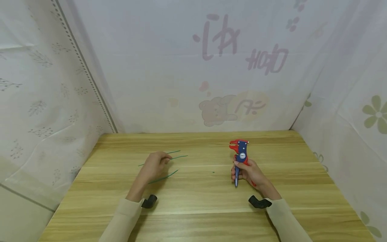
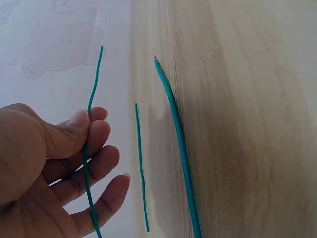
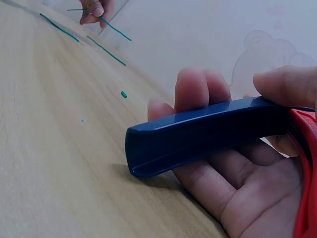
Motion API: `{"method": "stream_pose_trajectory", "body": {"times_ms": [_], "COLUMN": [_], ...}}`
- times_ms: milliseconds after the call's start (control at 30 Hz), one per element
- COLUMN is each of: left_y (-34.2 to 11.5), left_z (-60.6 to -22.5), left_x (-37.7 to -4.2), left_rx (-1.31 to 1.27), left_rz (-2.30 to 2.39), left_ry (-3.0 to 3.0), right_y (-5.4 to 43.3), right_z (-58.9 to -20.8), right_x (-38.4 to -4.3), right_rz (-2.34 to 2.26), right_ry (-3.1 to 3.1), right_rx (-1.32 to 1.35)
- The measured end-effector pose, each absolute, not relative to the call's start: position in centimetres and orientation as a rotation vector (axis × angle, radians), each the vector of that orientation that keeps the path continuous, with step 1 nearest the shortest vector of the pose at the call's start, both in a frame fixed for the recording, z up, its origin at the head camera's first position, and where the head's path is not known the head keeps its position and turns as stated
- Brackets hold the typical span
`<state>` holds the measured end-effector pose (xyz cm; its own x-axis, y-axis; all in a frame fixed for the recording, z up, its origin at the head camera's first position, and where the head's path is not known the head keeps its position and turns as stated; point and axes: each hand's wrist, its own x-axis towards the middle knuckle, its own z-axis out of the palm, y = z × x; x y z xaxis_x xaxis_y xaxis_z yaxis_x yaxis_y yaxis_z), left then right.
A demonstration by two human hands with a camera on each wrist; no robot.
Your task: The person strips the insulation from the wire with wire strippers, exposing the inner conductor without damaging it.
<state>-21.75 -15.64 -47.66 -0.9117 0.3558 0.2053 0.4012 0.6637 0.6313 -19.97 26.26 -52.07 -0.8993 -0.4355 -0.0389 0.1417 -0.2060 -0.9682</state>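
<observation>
Between thumb and fingertips, my left hand (image 1: 153,165) pinches a thin green wire (image 2: 94,89) above the table, its ends sticking out on both sides. Another green wire (image 2: 141,168) lies on the table beyond it. Nearer to me rests a third green wire (image 2: 178,129), with bare copper showing at its tip. My right hand (image 1: 249,172) grips a wire stripper (image 1: 242,151) by its blue and red handles, the head pointing away from me. The tool's red jaws stand apart with nothing between them. In the right wrist view, fingers lie around the blue handle (image 3: 198,129).
A short green bit of insulation (image 1: 213,172) lies on the wooden table (image 1: 193,201) between the hands. A tiny speck shows near it in the right wrist view. Printed cloth (image 1: 151,84) hangs behind the table and at both sides.
</observation>
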Motion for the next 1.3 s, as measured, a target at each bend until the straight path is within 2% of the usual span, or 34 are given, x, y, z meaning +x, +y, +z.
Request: {"method": "stream_pose_trajectory", "body": {"times_ms": [1300], "left_y": [-12.1], "left_z": [-46.4], "left_x": [-22.0], "left_rx": [-0.787], "left_rz": [-1.182], "left_ry": [-2.690], "right_y": [24.9], "right_z": [-50.4], "right_x": [-19.3], "right_rz": [-2.110], "right_ry": [1.586], "right_rx": [-0.448]}}
